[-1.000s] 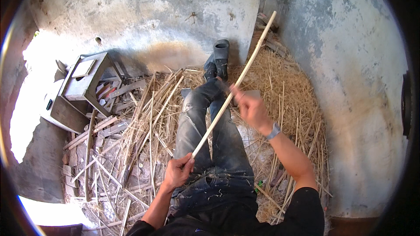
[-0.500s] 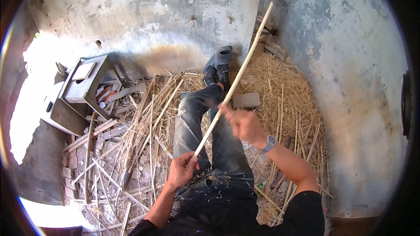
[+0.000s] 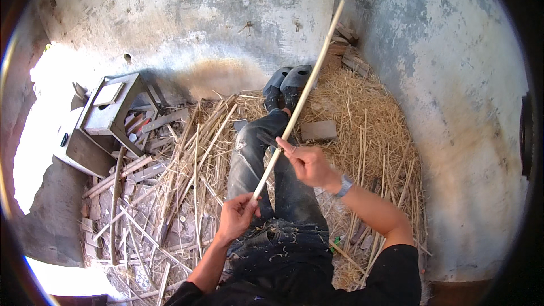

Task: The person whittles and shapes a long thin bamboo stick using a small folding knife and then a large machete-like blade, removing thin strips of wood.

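Observation:
A long pale wooden stick slants up and away from my lap, its far end near the corner of the walls. My left hand is closed around the stick's near end, just above my thigh. Partway up the stick is my right hand, its fingers curled and the index finger stretched against the wood. A dark, narrow, blade-like tool juts out from the right hand across the stick; its handle is hidden in the fingers. My legs in dusty jeans lie stretched out under the stick.
Straw and shavings cover the floor to the right, with a brick on them. Several loose sticks lie to the left. A wooden stool stands by the back wall. My feet in grey shoes rest near that wall.
My right hand has shifted slightly left and is less blurred. The stick's far end has swung a little left and up. My feet have turned so that both shoes show.

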A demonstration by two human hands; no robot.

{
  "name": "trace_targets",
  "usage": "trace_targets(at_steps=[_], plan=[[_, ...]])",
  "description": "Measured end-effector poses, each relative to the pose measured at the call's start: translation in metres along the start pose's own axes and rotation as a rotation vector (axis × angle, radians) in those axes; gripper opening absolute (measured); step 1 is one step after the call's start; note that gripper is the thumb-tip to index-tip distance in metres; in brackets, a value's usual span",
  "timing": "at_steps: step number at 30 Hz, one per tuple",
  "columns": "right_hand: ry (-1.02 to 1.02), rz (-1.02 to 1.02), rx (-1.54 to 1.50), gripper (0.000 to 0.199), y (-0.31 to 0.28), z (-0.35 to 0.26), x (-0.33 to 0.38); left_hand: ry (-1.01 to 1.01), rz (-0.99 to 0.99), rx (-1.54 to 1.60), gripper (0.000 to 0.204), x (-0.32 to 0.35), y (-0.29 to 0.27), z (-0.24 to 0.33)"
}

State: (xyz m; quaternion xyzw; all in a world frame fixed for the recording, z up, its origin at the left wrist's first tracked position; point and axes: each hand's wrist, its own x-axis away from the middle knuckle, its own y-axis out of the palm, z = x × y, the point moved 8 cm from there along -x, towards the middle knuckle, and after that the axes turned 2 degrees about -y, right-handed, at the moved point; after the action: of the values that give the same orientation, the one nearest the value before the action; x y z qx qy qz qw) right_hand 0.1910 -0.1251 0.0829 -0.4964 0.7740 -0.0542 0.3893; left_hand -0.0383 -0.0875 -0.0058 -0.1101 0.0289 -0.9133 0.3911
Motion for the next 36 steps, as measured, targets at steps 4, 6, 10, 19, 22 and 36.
trace_targets(at_steps=[4, 6, 10, 19, 22, 36], plan=[[0.256, -0.168, 0.12, 0.037, -0.024, 0.047, -0.015, 0.008, -0.013, 0.063, 0.022, 0.009, 0.004, -0.011], [-0.023, -0.277, 0.015, 0.034, 0.019, 0.018, 0.016, 0.009, -0.033, 0.105, 0.023, -0.002, 0.013, -0.006], [-0.176, -0.106, -0.153, 0.031, 0.006, -0.008, 0.0, 0.005, -0.013, 0.13, 0.023, -0.005, 0.0, 0.0], [0.24, 0.21, -0.215, 0.039, -0.045, 0.01, -0.012, 0.151, 0.068, 0.071, 0.024, -0.005, -0.002, 0.017], [0.245, 0.171, -0.129, 0.041, -0.028, -0.001, -0.005, 0.161, 0.127, 0.037, 0.025, -0.004, -0.001, 0.015], [0.167, 0.119, -0.156, 0.019, -0.004, -0.019, -0.01, 0.181, 0.199, -0.193, 0.024, -0.005, -0.001, 0.019]])
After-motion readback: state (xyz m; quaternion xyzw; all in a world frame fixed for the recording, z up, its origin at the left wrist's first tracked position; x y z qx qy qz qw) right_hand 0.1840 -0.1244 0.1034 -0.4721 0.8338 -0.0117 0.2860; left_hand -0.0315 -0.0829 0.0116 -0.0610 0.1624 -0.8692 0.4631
